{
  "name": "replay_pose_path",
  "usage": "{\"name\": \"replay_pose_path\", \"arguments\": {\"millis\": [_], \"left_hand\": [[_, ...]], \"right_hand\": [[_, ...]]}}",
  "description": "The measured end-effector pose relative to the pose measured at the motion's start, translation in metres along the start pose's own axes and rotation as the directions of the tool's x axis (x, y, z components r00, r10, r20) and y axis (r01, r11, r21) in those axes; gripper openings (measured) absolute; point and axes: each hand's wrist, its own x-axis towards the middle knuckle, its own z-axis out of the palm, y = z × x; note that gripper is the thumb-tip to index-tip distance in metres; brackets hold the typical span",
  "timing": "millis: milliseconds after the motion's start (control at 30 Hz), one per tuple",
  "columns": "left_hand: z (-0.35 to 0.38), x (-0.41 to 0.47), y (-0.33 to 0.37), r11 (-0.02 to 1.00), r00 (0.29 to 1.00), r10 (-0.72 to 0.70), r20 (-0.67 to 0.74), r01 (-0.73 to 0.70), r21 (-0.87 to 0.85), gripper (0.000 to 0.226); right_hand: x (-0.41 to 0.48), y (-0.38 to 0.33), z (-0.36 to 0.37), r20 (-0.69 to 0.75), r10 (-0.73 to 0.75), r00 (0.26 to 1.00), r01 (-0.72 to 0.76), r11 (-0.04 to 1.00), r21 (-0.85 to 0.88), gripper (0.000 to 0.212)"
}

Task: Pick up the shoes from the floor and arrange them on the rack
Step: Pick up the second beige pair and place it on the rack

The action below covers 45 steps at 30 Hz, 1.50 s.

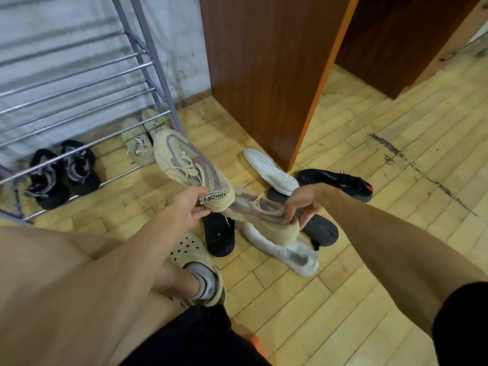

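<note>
Now each hand holds one tan shoe.
Left hand [184, 208] pinches its shoe [188, 165] by the heel; right hand [303, 204] grips its shoe [266, 215] likewise. Set both toes-first on the rack [79, 107], side by side.

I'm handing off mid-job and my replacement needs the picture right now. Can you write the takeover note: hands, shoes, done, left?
Left hand: holds a beige sneaker by the heel, raised toward the rack.
Right hand: fingers grip the second beige sneaker at its opening, above the pile.
Done: black pair and pale pair sit on the rack's bottom shelf.
Left: place the two held beige sneakers, then the floor shoes: white shoe sole-up, white shoe, black-and-red sneaker, black shoe, dark shoe.
</note>
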Motion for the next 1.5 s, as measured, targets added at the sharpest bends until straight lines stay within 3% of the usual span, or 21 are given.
{"name": "replay_pose_path", "arguments": {"millis": [133, 267, 467, 667, 900, 1200, 1367, 1500], "left_hand": [[-0.009, -0.005, 0.009, 0.999, 1.0, -0.021, 0.015, 0.022, -0.03, 0.02], [-0.031, 0.009, 0.021, 0.996, 0.998, -0.035, -0.049, 0.03, -0.086, 0.04], [-0.063, 0.039, 0.062, 0.995, 0.982, 0.024, -0.19, -0.042, -0.088, 0.026], [-0.1, 0.09, 0.117, 0.99, 0.941, 0.126, -0.313, -0.139, -0.02, 0.018], [-0.125, 0.167, 0.169, 0.983, 0.942, 0.151, -0.301, -0.174, -0.051, 0.023], [-0.139, 0.247, 0.213, 0.964, 0.933, 0.175, -0.315, -0.227, -0.138, 0.022], [-0.142, 0.272, 0.227, 0.968, 0.927, 0.202, -0.316, -0.239, -0.083, 0.042], [-0.138, 0.278, 0.224, 0.976, 0.927, 0.194, -0.321, -0.216, -0.034, 0.013]], "right_hand": [[0.008, -0.045, 0.008, -0.088, -0.124, 0.988, 0.134, 0.983, 0.124, 0.029], [0.028, -0.097, 0.021, -0.218, -0.241, 0.946, 0.269, 0.957, 0.109, 0.052], [0.039, -0.172, 0.031, -0.27, -0.371, 0.889, 0.418, 0.897, 0.143, 0.023], [0.068, -0.244, 0.026, -0.33, -0.469, 0.819, 0.51, 0.859, 0.046, 0.027], [0.122, -0.337, 0.017, -0.43, -0.476, 0.767, 0.568, 0.816, 0.111, 0.023], [0.18, -0.411, 0.02, -0.54, -0.476, 0.694, 0.589, 0.807, 0.046, 0.029], [0.198, -0.43, 0.02, -0.575, -0.478, 0.664, 0.608, 0.793, 0.044, 0.03], [0.203, -0.432, 0.022, -0.589, -0.486, 0.646, 0.618, 0.786, 0.029, 0.035]]}}
